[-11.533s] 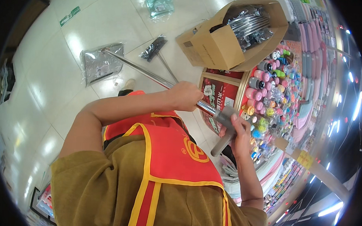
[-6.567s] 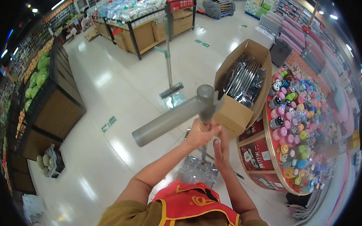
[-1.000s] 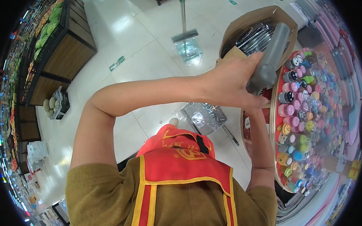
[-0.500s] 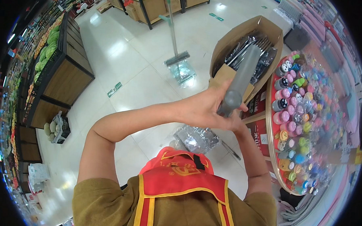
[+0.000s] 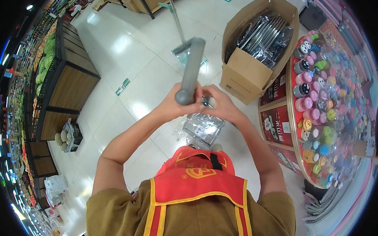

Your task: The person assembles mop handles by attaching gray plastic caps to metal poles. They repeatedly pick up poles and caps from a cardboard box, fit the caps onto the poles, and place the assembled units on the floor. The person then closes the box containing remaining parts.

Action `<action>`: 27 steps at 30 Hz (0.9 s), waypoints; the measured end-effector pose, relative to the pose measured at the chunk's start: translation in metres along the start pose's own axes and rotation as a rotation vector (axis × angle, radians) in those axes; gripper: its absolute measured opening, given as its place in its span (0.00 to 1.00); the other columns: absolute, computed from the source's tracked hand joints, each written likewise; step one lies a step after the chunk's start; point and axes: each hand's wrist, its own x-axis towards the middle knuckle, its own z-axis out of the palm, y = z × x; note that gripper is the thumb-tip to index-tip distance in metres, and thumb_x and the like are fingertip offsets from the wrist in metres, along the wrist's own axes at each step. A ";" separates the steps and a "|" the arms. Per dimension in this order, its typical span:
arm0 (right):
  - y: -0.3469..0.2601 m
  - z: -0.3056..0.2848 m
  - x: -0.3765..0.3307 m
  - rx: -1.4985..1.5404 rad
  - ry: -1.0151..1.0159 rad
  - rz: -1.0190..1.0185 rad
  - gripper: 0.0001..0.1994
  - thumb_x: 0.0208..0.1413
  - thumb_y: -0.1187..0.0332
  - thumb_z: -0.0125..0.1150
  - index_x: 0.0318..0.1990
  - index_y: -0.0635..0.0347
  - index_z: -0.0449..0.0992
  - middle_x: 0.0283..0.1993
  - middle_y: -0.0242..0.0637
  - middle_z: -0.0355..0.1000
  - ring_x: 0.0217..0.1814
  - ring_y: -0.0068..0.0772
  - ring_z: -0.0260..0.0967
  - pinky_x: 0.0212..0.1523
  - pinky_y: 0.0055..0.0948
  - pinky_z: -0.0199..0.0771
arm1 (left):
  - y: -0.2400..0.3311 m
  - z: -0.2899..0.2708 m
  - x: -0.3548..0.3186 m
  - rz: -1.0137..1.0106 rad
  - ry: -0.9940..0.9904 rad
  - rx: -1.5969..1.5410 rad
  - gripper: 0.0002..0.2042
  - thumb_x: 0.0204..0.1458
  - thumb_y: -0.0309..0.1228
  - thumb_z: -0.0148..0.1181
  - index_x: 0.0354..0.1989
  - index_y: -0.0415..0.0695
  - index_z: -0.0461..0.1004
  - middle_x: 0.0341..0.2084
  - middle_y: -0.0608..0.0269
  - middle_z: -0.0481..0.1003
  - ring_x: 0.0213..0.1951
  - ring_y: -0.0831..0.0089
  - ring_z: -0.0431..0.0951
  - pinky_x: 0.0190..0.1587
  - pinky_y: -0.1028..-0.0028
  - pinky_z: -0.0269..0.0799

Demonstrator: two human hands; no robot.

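A long grey pole handle [image 5: 194,61] with a rounded end stands up close in front of me. My left hand [image 5: 177,105] is wrapped around it just below the knob. From the other side my right hand [image 5: 219,103] meets it with curled fingers, their tips partly hidden behind the handle. What the handle joins lower down is hidden by my hands. On the floor below lies a flat mop head in clear plastic [image 5: 203,129]. Farther off stands a flat mop [image 5: 184,48], its head also plastic-wrapped.
An open cardboard box [image 5: 245,76] at the right holds several plastic-wrapped metal poles [image 5: 266,35]. Beside it, a round display stand [image 5: 296,135] bears many colourful cups. A wooden produce stand [image 5: 74,83] with green melons is at the left, near a black basket [image 5: 75,136].
Both hands and the handle have moved left, away from the box. The handle has swung from leaning right to nearly upright, and the box's contents show more fully.
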 end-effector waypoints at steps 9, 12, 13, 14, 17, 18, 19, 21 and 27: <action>0.223 0.044 -0.131 -0.100 0.218 0.679 0.11 0.51 0.64 0.61 0.36 0.64 0.77 0.26 0.39 0.76 0.27 0.26 0.74 0.30 0.25 0.73 | -0.086 -0.086 -0.007 -0.006 0.372 -0.047 0.14 0.39 0.22 0.63 0.34 0.43 0.65 0.22 0.67 0.70 0.27 0.79 0.70 0.30 0.77 0.66; 0.256 0.075 -0.172 -0.119 0.161 0.874 0.11 0.51 0.64 0.61 0.36 0.63 0.77 0.28 0.40 0.76 0.28 0.29 0.76 0.32 0.28 0.74 | -0.130 -0.125 -0.016 -0.056 0.463 -0.080 0.14 0.39 0.22 0.60 0.35 0.44 0.65 0.24 0.66 0.69 0.32 0.76 0.70 0.38 0.74 0.66; 0.267 0.086 -0.184 -0.122 0.133 0.920 0.12 0.51 0.63 0.61 0.36 0.63 0.78 0.29 0.41 0.76 0.29 0.30 0.76 0.33 0.29 0.75 | -0.144 -0.134 -0.016 -0.078 0.484 -0.088 0.14 0.39 0.22 0.60 0.35 0.44 0.65 0.24 0.66 0.69 0.32 0.76 0.69 0.38 0.74 0.66; 0.278 0.094 -0.198 -0.124 0.103 0.966 0.12 0.51 0.63 0.60 0.37 0.62 0.78 0.30 0.41 0.77 0.30 0.32 0.76 0.34 0.31 0.75 | -0.157 -0.143 -0.015 -0.102 0.505 -0.095 0.14 0.39 0.22 0.60 0.35 0.44 0.65 0.24 0.66 0.69 0.32 0.76 0.69 0.38 0.75 0.66; 0.292 0.110 -0.205 -0.281 -0.055 0.957 0.12 0.52 0.63 0.60 0.36 0.64 0.77 0.28 0.41 0.76 0.27 0.30 0.76 0.30 0.28 0.76 | -0.207 -0.170 -0.013 -0.059 0.552 -0.127 0.14 0.39 0.21 0.60 0.35 0.43 0.65 0.24 0.66 0.70 0.28 0.78 0.70 0.32 0.77 0.66; 0.298 0.119 -0.199 -0.269 -0.090 1.020 0.13 0.50 0.60 0.59 0.37 0.60 0.78 0.36 0.42 0.77 0.39 0.42 0.75 0.43 0.36 0.74 | -0.220 -0.181 -0.014 -0.028 0.578 -0.118 0.14 0.39 0.20 0.61 0.35 0.43 0.65 0.23 0.66 0.71 0.27 0.78 0.70 0.29 0.77 0.67; 0.303 0.123 -0.196 -0.268 -0.086 1.024 0.13 0.50 0.60 0.59 0.37 0.59 0.78 0.36 0.42 0.77 0.40 0.42 0.75 0.43 0.36 0.74 | -0.233 -0.189 -0.012 -0.044 0.585 -0.115 0.14 0.39 0.20 0.61 0.35 0.43 0.66 0.23 0.66 0.71 0.27 0.78 0.70 0.29 0.77 0.67; 0.316 0.122 -0.191 -0.260 -0.082 1.021 0.13 0.51 0.60 0.59 0.37 0.59 0.78 0.37 0.42 0.77 0.41 0.42 0.74 0.43 0.36 0.73 | -0.254 -0.201 -0.005 -0.078 0.603 -0.097 0.13 0.40 0.19 0.60 0.35 0.42 0.66 0.24 0.66 0.71 0.28 0.78 0.71 0.30 0.76 0.67; 0.399 0.113 -0.149 -0.290 -0.123 0.972 0.10 0.52 0.63 0.58 0.34 0.61 0.77 0.25 0.40 0.75 0.26 0.33 0.75 0.32 0.32 0.74 | -0.300 -0.230 -0.011 -0.081 0.593 -0.013 0.14 0.41 0.25 0.62 0.36 0.43 0.64 0.27 0.65 0.69 0.33 0.74 0.70 0.41 0.73 0.66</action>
